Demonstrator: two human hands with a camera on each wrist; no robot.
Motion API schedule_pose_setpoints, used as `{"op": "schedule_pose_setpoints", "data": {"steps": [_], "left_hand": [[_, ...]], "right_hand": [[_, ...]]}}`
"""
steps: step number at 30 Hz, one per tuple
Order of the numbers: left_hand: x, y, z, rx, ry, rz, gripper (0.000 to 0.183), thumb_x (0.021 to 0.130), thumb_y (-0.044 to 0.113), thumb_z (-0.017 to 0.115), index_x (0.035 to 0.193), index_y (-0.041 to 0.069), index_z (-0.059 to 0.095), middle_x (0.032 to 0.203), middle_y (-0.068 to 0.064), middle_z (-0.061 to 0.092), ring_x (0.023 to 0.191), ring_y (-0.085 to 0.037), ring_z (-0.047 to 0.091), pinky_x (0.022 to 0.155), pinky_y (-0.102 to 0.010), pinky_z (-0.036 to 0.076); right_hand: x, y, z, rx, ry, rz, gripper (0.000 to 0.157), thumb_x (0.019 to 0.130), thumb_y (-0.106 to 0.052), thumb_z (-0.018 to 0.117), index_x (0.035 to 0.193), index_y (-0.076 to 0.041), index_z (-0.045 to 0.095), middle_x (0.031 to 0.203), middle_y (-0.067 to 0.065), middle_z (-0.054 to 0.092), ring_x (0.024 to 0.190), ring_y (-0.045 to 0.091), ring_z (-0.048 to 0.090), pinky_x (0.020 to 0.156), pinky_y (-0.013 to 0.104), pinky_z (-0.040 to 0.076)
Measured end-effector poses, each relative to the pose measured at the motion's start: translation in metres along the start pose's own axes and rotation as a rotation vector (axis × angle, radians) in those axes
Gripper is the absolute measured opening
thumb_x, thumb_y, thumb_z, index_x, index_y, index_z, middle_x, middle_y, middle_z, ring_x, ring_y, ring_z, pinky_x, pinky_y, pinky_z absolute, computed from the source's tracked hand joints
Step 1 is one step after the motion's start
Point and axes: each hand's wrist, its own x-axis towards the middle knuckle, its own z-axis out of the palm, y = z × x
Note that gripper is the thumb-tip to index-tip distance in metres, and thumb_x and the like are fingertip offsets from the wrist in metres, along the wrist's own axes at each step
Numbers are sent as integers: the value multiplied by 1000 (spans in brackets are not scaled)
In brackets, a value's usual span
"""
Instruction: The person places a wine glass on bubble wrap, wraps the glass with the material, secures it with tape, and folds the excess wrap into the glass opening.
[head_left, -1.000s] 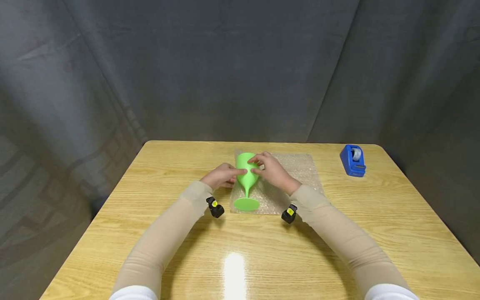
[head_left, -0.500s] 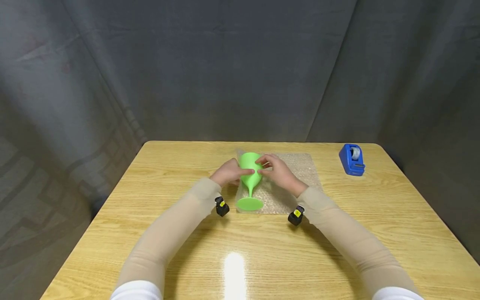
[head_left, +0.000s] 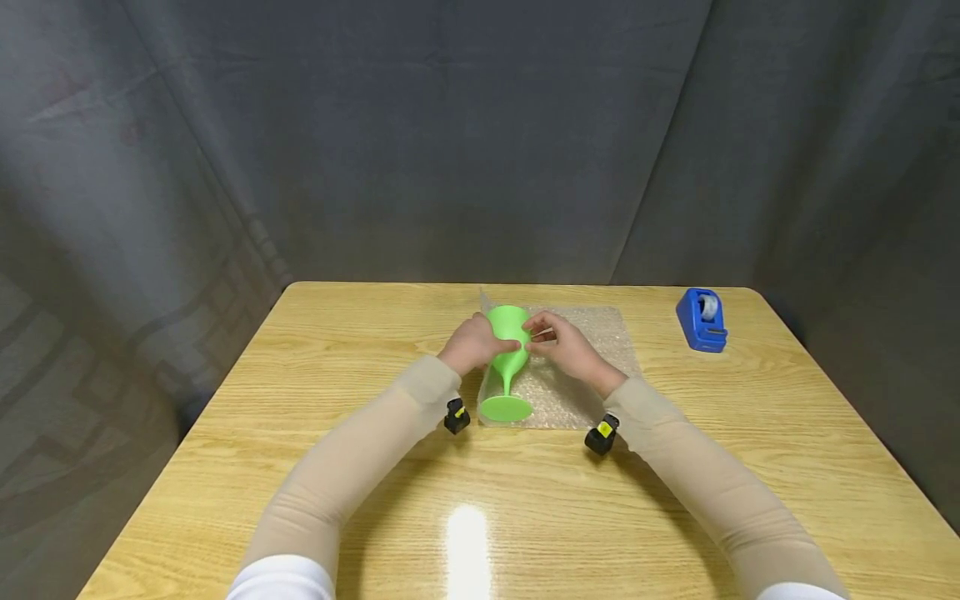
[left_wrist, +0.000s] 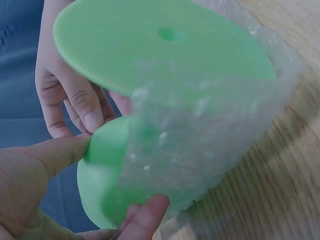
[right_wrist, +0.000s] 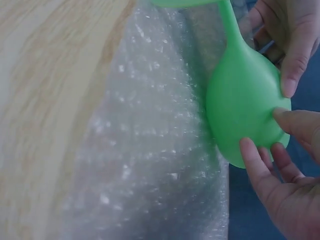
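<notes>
A bright green plastic goblet (head_left: pixel 512 363) lies on its side over the left part of a bubble wrap sheet (head_left: pixel 581 379), its foot toward me. My left hand (head_left: pixel 472 343) holds the goblet's bowl from the left, thumb on top. In the left wrist view its fingers are low by the bowl, where the raised edge of bubble wrap (left_wrist: pixel 185 145) lies against the goblet. From the right, my right hand (head_left: pixel 573 350) grips the bowl between thumb and fingertips, as the right wrist view shows on the goblet (right_wrist: pixel 245 100).
A blue tape dispenser (head_left: pixel 701 321) with a roll of tape stands at the back right of the wooden table (head_left: pixel 375 533). Dark grey curtains (head_left: pixel 465 142) hang behind the table and at both sides.
Both hands and the goblet have moved a little to the right. The left edge of the bubble wrap has come up beside the goblet, and the left hand has turned further over it.
</notes>
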Motion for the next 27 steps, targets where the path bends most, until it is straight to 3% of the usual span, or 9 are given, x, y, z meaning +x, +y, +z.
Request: {"op": "schedule_pose_setpoints", "data": {"steps": [6,12,16,20,23,27], "left_hand": [[1,0,2,-3,11,-2,78,87,43,70,136,-8,36,104,-14,58,72,-20,62,68,-34,58],[3,-1,3,28,19,7,81,85,46,71,135,-8,37,100,-12,58,61,-17,61,52,-25,51],[4,-2,3,39,7,8,90,85,48,71,141,-10,31,98,-12,58,62,-20,64,47,-22,47],[4,-2,3,26,4,6,96,85,49,71,145,-10,24,95,-11,60,67,-23,67,51,-25,50],[2,-2,2,4,5,13,95,85,48,71,145,-10,25,103,-15,60,70,-24,67,58,-29,55],[0,-3,-3,-46,-36,38,78,89,39,68,138,-11,34,105,-17,58,69,-22,65,71,-37,58]], "right_hand": [[5,-12,-6,-73,-14,54,25,94,-2,59,118,2,58,122,20,59,110,37,59,92,45,52],[16,-21,-1,-146,37,-2,21,93,-9,63,112,0,65,113,19,60,106,33,59,91,43,52],[18,-22,3,-227,48,-2,20,90,-10,68,109,-5,71,107,15,56,103,32,58,92,45,50],[18,-24,4,-250,52,23,20,89,-11,69,108,-8,73,106,15,54,103,33,58,92,46,50],[18,-25,3,-246,48,20,21,89,-11,70,109,-8,72,107,16,54,103,34,59,91,46,50],[17,-25,2,-233,49,17,21,88,-10,70,109,-6,72,107,16,55,103,35,60,91,45,52]]}}
